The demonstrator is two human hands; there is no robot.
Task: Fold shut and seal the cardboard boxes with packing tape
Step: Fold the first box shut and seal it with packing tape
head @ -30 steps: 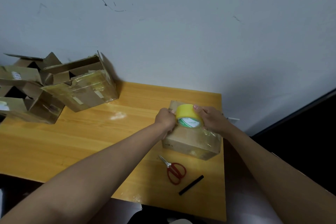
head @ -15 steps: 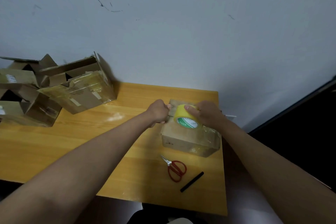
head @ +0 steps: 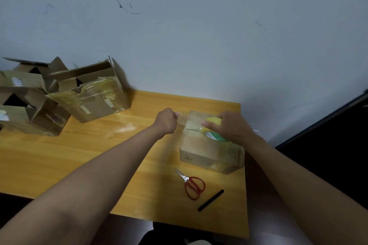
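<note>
Head view is showing the right hand [head: 231,127] gripping a yellow roll of glossy packing tape [head: 214,128] atop a closed brown cardboard box [head: 207,149] sitting on the wooden table's [head: 79,155] far right corner, long axis running front to back. The left hand [head: 166,120], fisted, is pinching a clear tape strip [head: 182,119] stretching leftward beneath a scuffed grey wall [head: 199,36].

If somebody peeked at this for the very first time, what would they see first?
Probably the two bare arms reaching to the cardboard box at the right end of the wooden table. The right hand grips a yellow tape roll on top of the box, and the left hand pinches a clear tape strip stretched off its left side. Red scissors lie in front of the box, and open boxes are heaped far left.
</note>
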